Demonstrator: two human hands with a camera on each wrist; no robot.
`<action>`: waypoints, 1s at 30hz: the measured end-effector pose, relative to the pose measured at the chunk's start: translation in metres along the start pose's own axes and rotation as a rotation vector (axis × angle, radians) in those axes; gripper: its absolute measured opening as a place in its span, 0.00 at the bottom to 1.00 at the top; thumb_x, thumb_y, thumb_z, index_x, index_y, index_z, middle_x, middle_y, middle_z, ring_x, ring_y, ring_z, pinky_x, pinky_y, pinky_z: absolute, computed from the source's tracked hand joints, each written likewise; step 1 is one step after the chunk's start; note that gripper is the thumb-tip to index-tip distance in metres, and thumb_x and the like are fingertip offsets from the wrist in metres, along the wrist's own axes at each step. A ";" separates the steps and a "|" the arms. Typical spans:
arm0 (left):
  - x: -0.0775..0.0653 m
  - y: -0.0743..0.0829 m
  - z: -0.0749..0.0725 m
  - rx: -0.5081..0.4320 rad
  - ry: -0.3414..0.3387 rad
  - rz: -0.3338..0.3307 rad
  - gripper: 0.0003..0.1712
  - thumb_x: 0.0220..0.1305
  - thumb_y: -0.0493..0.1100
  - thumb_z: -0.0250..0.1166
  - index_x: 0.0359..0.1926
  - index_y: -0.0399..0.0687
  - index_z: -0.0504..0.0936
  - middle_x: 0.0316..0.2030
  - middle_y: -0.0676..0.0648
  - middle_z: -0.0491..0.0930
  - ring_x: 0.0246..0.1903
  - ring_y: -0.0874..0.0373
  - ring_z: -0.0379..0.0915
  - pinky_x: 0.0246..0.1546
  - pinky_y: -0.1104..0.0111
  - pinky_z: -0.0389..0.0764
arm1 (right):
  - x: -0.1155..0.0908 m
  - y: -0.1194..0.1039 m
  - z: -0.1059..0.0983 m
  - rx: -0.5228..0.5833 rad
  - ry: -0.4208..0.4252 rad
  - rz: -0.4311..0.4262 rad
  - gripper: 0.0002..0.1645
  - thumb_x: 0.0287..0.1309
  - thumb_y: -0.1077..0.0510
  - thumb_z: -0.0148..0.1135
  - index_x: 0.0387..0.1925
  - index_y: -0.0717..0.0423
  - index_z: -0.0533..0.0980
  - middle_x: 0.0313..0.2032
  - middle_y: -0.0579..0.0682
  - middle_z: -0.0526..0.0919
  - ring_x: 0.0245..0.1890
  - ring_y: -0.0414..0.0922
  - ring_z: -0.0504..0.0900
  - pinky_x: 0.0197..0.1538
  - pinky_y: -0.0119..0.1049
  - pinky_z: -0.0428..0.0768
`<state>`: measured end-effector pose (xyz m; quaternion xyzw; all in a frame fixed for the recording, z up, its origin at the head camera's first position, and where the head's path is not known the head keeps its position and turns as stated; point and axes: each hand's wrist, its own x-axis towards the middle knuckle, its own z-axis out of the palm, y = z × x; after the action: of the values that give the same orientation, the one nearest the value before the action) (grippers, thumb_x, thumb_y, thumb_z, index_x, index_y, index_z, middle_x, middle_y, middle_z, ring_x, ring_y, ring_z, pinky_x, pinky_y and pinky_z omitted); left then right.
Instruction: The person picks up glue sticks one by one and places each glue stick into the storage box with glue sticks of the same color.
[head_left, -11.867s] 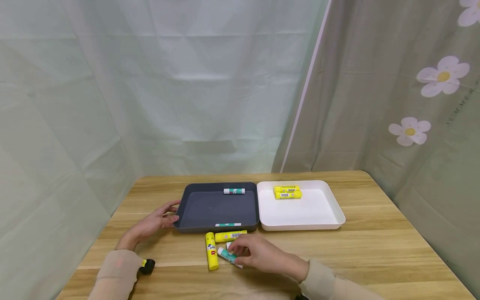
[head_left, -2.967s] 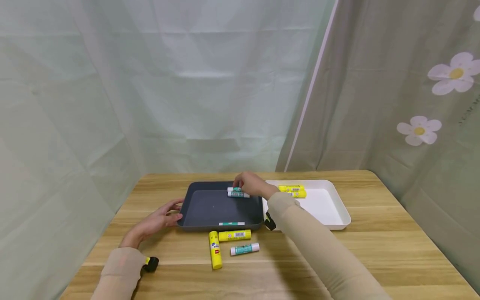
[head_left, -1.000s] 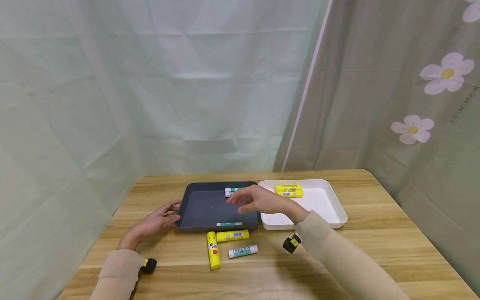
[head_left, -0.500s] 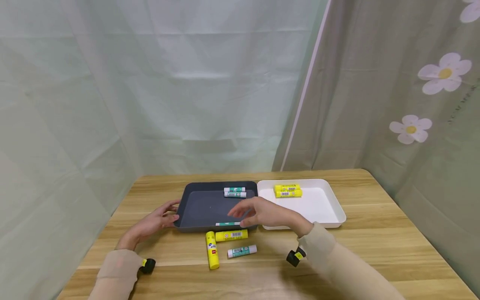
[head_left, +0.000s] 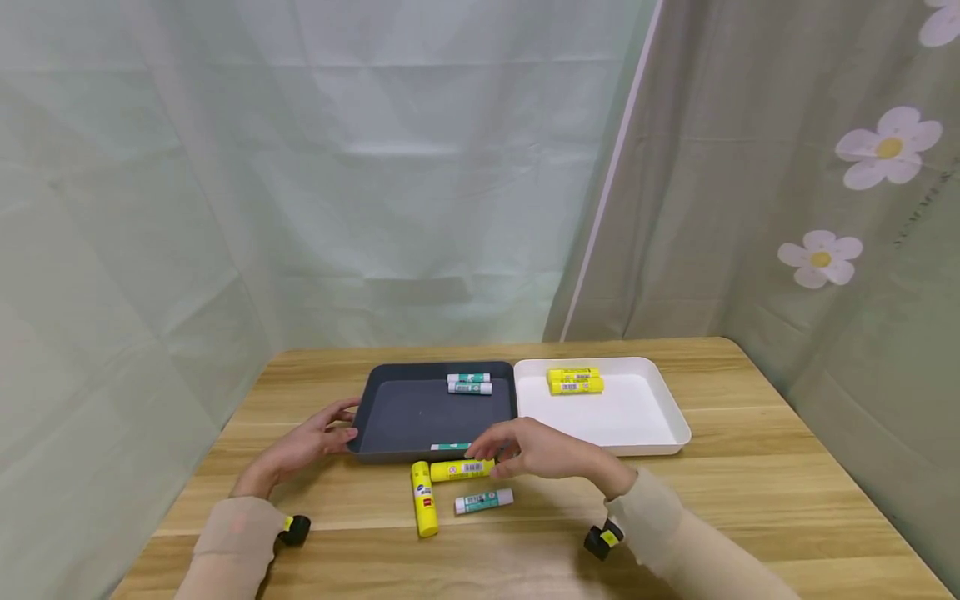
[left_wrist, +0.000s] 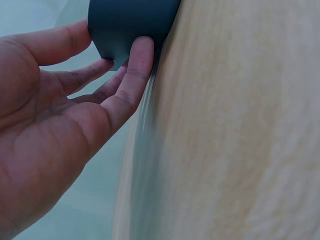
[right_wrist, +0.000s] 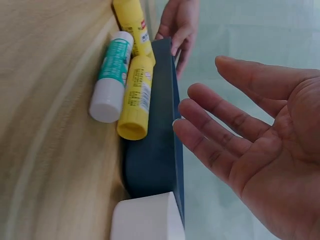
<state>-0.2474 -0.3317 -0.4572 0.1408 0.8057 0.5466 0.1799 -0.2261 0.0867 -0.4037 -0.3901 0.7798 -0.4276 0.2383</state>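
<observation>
Counting five sticks (head_left: 577,387) in trays (head_left: 637,417) just below frame center, we judge three sticks (head_left: 424,502) remaining lower down, left hand (head_left: 309,440) loosely touching dark tray (head_left: 397,417), right hand (head_left: 542,451) empty, relaxed.

Yellow tubes (head_left: 450,472), dark grey tray (head_left: 405,417)

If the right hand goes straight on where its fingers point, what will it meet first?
Probably the yellow glue stick lying along the near side of the dark tray; depth is unclear.

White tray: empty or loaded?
Loaded: the head view shows two yellow glue sticks lying in the white tray, near its far wall.
</observation>
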 end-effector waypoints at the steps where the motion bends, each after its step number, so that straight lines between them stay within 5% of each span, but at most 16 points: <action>1: 0.000 0.000 0.000 0.001 0.001 -0.005 0.41 0.81 0.40 0.55 0.82 0.33 0.44 0.73 0.23 0.51 0.67 0.30 0.63 0.60 0.52 0.78 | -0.001 0.001 0.001 0.004 0.000 -0.001 0.20 0.66 0.66 0.68 0.59 0.57 0.82 0.54 0.56 0.85 0.55 0.59 0.80 0.56 0.37 0.81; 12: 0.000 0.000 0.000 0.019 0.004 -0.012 0.41 0.81 0.42 0.56 0.82 0.33 0.44 0.72 0.23 0.52 0.66 0.31 0.65 0.59 0.55 0.79 | -0.014 0.021 0.015 0.020 0.019 -0.044 0.20 0.67 0.65 0.67 0.60 0.59 0.82 0.56 0.56 0.85 0.55 0.54 0.83 0.61 0.44 0.81; 19: 0.001 0.001 0.000 0.019 0.008 -0.027 0.42 0.81 0.43 0.56 0.82 0.34 0.45 0.73 0.24 0.52 0.67 0.31 0.64 0.60 0.54 0.79 | -0.020 0.026 0.021 0.026 0.034 0.007 0.19 0.66 0.64 0.68 0.58 0.55 0.83 0.56 0.49 0.86 0.57 0.43 0.82 0.62 0.38 0.79; 30: 0.001 -0.002 -0.002 0.018 0.012 -0.031 0.41 0.81 0.42 0.56 0.82 0.36 0.45 0.72 0.25 0.53 0.66 0.32 0.64 0.59 0.54 0.79 | -0.018 0.036 0.030 0.041 0.019 -0.005 0.20 0.66 0.68 0.67 0.58 0.55 0.84 0.55 0.47 0.87 0.55 0.41 0.84 0.61 0.36 0.79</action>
<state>-0.2492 -0.3337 -0.4583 0.1264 0.8138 0.5371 0.1822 -0.2089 0.0984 -0.4491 -0.3830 0.7723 -0.4477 0.2376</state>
